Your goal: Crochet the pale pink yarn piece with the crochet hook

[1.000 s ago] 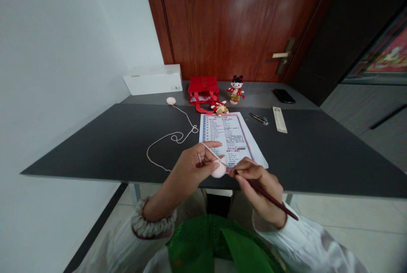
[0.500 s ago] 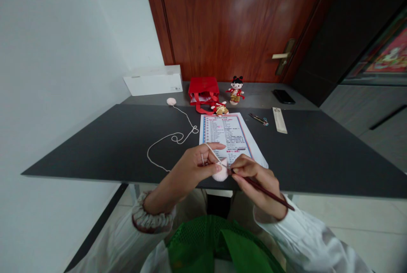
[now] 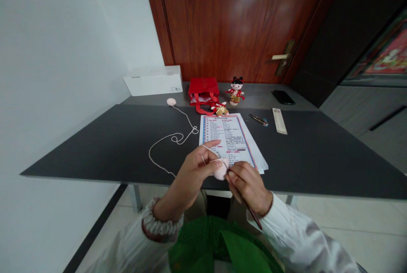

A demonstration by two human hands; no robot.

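- Swung down and in toward the body since the earlier frame: long, thin, dark red hook (image 3: 253, 213), along with right hand (image 3: 249, 186), now turned more knuckles-up.
- Pinched in left hand (image 3: 190, 169), by thumb and finger: small, round, pale pink yarn piece (image 3: 220, 174). Held just over the near edge of the flat, dark grey table (image 3: 95, 146), around the middle, by the bottom of the white printed paper sheet (image 3: 222, 135). Cannot tell if touching the surface.
- Gripped in right hand, close to the front: hook, with tip up against the piece. Cannot tell how far in.
- Looped over left fingers: thin, pale pink yarn (image 3: 158, 140), running to a small, pale pink yarn ball (image 3: 171, 102) near the far edge.
- Looks light, soft and squashy. Not likely to slip or break, but might come undone with a hard tug.
- Best to pinch gently at the side, beside the top rim.
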